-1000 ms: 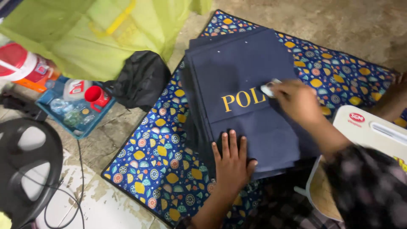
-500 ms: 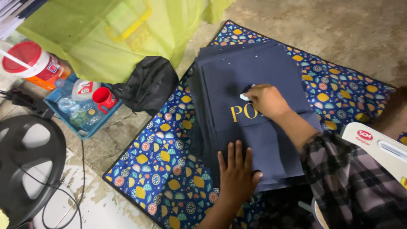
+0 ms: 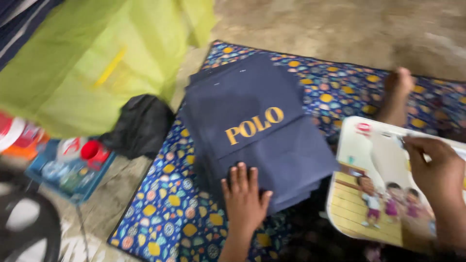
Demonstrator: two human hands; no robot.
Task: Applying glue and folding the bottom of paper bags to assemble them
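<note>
A stack of navy blue fabric pieces [image 3: 262, 131] with gold lettering on top lies on a blue patterned mat [image 3: 165, 218]. My left hand [image 3: 245, 201] rests flat on the stack's near edge, fingers spread. My right hand [image 3: 434, 170] is off to the right, over a white board with a cartoon picture [image 3: 369, 194]. Its fingers are curled at the board's upper part. Blur hides whether they pinch anything.
A bare foot [image 3: 398, 92] rests on the mat beyond the board. A lime green bag [image 3: 97, 63] and a black bundle [image 3: 141, 123] lie left of the stack. A blue tray of small bottles [image 3: 73, 167] and a black round frame [image 3: 24, 228] sit on the concrete floor at left.
My right hand has left the gold lettering on the stack and moved right to the white picture board. My left hand stays on the stack. The view has shifted closer.
</note>
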